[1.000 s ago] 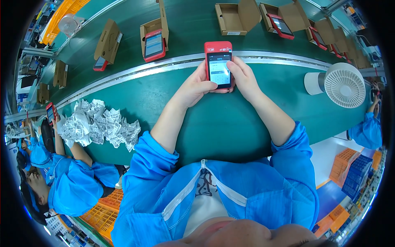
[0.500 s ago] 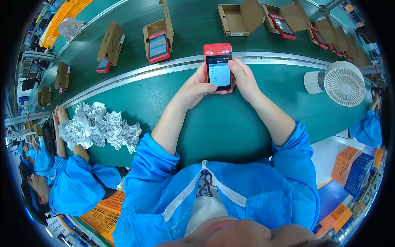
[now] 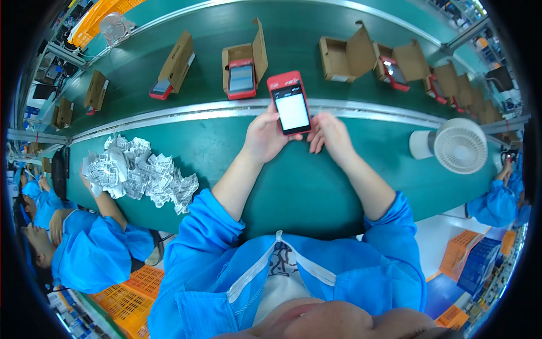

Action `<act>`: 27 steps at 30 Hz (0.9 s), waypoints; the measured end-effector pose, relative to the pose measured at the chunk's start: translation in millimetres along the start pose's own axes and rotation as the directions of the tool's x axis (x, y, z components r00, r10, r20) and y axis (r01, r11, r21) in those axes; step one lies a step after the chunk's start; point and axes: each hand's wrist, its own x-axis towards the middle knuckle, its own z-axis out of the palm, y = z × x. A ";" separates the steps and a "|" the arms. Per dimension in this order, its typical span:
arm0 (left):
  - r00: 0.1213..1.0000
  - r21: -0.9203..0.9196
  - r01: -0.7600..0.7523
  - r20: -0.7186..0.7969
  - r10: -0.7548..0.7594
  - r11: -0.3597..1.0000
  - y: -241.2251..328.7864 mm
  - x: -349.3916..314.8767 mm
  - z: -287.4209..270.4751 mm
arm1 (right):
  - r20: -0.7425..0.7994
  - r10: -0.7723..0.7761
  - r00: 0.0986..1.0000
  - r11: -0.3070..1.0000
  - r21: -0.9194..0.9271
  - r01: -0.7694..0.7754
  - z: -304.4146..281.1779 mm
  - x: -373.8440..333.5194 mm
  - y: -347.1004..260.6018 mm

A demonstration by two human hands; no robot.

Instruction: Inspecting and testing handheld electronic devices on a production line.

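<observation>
Over the green desk [image 3: 339, 195], the red handheld device [image 3: 292, 110] sits in the left hand [image 3: 264, 140], fingers clamped around its lower part, screen lit up. Right hand [image 3: 334, 137] is just beside it, kinda blurry, fingers loosely curled and a bit apart. Crumpled paper pile [image 3: 141, 172] off left, white fan [image 3: 460, 146] off right, open cardboard boxes [image 3: 334, 59] farther back.

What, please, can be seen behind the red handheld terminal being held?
Past the edges of the red handheld terminal show the metal rail and green conveyor belt; the left hand grips its lower part. Its back and whatever touches it are covered.
</observation>
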 end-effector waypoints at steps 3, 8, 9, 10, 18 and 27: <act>1.000 0.001 -0.028 0.005 0.028 1.000 1.0 -2.2 -4.4 | 0.091 -0.004 0.996 1.000 -0.016 0.006 10.9 -1.7 -0.8; 1.000 0.088 0.009 0.004 -0.009 0.996 6.8 -7.7 0.3 | 0.107 0.043 0.993 0.969 0.238 -0.067 16.2 -5.0 -6.3; 0.998 0.091 0.046 0.049 -0.050 0.995 6.2 -8.3 -5.2 | 0.072 0.038 0.997 0.960 0.273 -0.057 12.7 -8.4 -8.7; 0.999 0.122 0.026 0.015 -0.028 0.992 4.1 -9.8 1.4 | 0.037 0.030 0.999 0.951 0.307 -0.040 6.3 -9.8 -14.5; 0.992 0.222 0.115 0.031 -0.125 0.968 5.0 -12.4 0.8 | -0.205 -0.033 0.978 0.987 0.150 0.065 -79.7 23.4 -42.3; 0.987 0.230 0.147 0.023 -0.156 0.962 3.6 -10.0 0.3 | -0.348 0.178 0.920 0.925 0.378 -0.036 -118.2 50.3 -21.7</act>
